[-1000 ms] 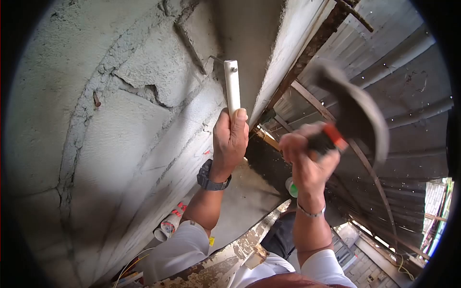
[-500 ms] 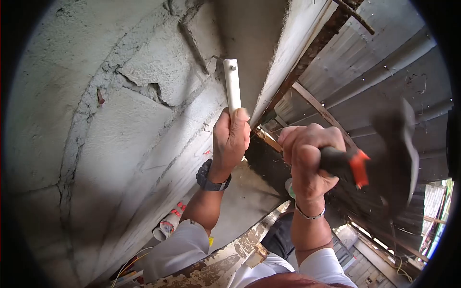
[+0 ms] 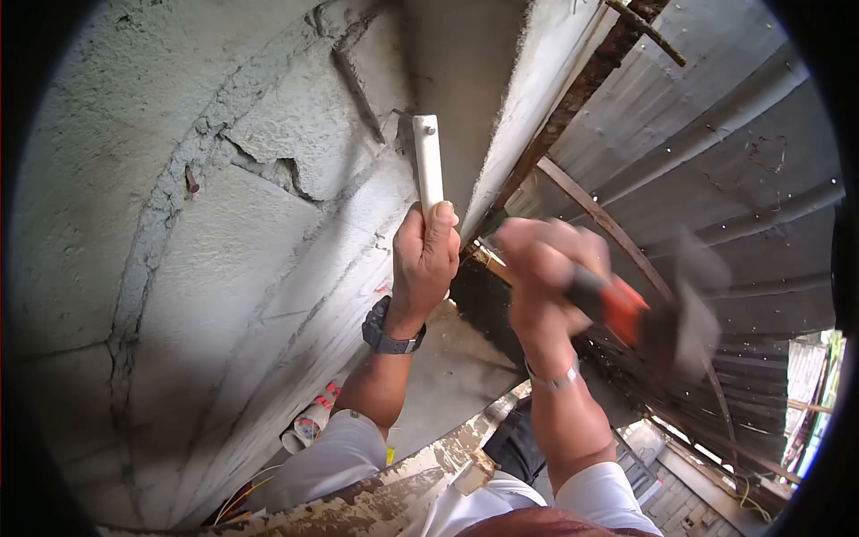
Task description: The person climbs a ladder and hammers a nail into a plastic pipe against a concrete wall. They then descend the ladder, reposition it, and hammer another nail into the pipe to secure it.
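Observation:
My left hand point(image 3: 427, 255) is closed round the lower part of a white plastic strip point(image 3: 429, 166), which stands upright against the concrete corner. A nail head point(image 3: 429, 131) shows near the strip's top end. To the right, my right hand point(image 3: 555, 268) grips the dark and orange handle of a hammer point(image 3: 682, 333). Motion blurs the hammer's head, and it is well apart from the strip. A dark watch point(image 3: 390, 329) is on my left wrist and a bracelet on my right.
Cracked concrete wall point(image 3: 233, 242) fills the left side, with a rusty nail point(image 3: 191, 181) sticking out. Corrugated metal sheets point(image 3: 698, 134) line the right. A worn plank point(image 3: 403, 488) crosses close to my body. Below lies a roll-like object point(image 3: 309, 425) with red marks.
My right hand and the hammer have moved left, nearer the strip. My left hand still holds the strip in about the same place.

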Demonstrator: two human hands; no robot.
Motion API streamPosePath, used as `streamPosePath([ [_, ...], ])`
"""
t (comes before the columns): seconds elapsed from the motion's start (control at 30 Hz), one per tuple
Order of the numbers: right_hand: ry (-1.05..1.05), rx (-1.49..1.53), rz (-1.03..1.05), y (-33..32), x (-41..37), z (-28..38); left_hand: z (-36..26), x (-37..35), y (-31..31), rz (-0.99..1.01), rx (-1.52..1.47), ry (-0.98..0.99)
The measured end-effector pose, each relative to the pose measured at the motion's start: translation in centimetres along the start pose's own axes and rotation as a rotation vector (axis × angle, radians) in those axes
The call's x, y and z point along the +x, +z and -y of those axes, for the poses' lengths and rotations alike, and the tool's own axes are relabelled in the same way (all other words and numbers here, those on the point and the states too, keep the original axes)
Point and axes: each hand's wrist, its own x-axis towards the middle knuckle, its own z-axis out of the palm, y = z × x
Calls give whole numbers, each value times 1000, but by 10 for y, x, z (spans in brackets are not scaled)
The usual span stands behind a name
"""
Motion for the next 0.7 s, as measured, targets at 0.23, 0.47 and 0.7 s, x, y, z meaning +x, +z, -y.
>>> streamPosePath([
  [0.23, 211, -526, 208, -14, 5, 35, 3, 2, 1, 24, -67, 7],
  [0.47, 445, -363, 223, 7, 16, -16, -5, -1, 2, 20, -56, -43],
  [0.7, 91, 129, -94, -7, 23, 49, -1, 2, 0, 34, -58, -6],
])
